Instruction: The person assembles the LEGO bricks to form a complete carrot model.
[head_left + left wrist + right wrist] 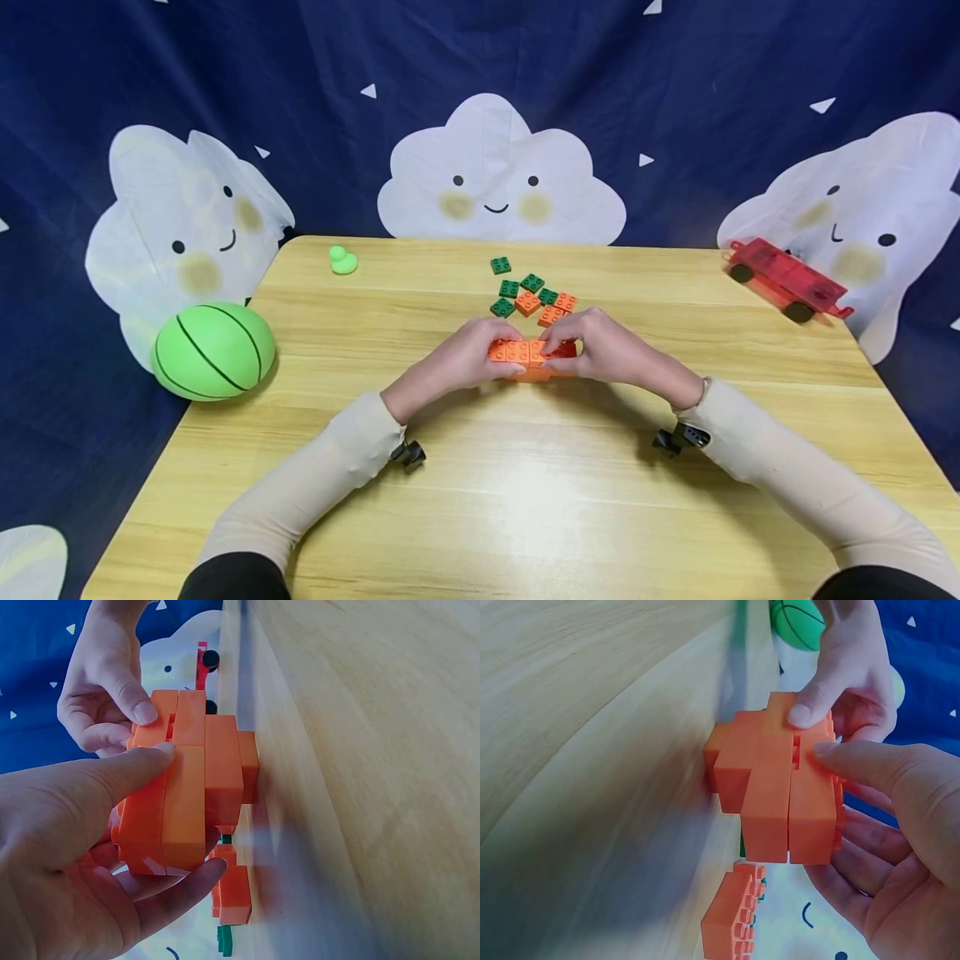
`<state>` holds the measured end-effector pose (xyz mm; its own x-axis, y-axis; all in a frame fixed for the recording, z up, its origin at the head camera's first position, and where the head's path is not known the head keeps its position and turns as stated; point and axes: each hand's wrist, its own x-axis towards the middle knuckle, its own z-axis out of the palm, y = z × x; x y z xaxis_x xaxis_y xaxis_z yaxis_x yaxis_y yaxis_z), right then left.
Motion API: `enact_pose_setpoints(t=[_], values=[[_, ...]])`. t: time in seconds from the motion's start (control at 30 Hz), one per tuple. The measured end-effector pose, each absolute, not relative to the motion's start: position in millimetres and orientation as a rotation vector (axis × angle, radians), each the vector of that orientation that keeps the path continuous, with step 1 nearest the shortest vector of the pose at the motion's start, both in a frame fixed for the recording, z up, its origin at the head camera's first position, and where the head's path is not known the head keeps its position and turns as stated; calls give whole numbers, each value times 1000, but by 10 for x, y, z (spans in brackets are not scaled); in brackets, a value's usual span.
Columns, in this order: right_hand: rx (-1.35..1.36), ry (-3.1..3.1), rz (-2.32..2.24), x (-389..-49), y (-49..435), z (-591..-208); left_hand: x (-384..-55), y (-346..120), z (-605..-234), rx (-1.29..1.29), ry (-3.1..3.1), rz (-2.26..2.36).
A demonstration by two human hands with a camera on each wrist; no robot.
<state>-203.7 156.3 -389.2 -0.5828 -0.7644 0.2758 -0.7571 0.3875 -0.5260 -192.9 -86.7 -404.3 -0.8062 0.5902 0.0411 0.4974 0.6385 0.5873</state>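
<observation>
Both hands hold one stack of orange building bricks [528,357] near the middle of the table. Its upper layers are wide and step inward toward a narrow base set close over the tabletop. My left hand [471,354] grips the left end, thumb on the near side and fingers round the far side. Gripping the right end the same way is my right hand [600,346]. In the left wrist view, a small slot shows between the upper bricks [184,802], close to both thumbs. Studs face up along the top; the far side is mostly hidden by fingers.
Beyond the hands lie several loose green bricks [509,288] and orange bricks [528,302] on the wooden table [465,500]. A green duck [343,261] stands at the back left, a green ball [213,352] at the left edge, a red toy car [787,279] at the back right.
</observation>
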Motion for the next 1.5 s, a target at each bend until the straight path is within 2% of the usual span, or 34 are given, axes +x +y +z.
enact_pose_setpoints(t=[0.37, 1.5], values=[[-1306, 2581, -1046, -2055, 1561, -3918, -1937, -887, -4046, 907, 2698, 911], [-1288, 2528, -996, -2075, 1492, -3853, -1926, -884, -4046, 889, 2690, 926]])
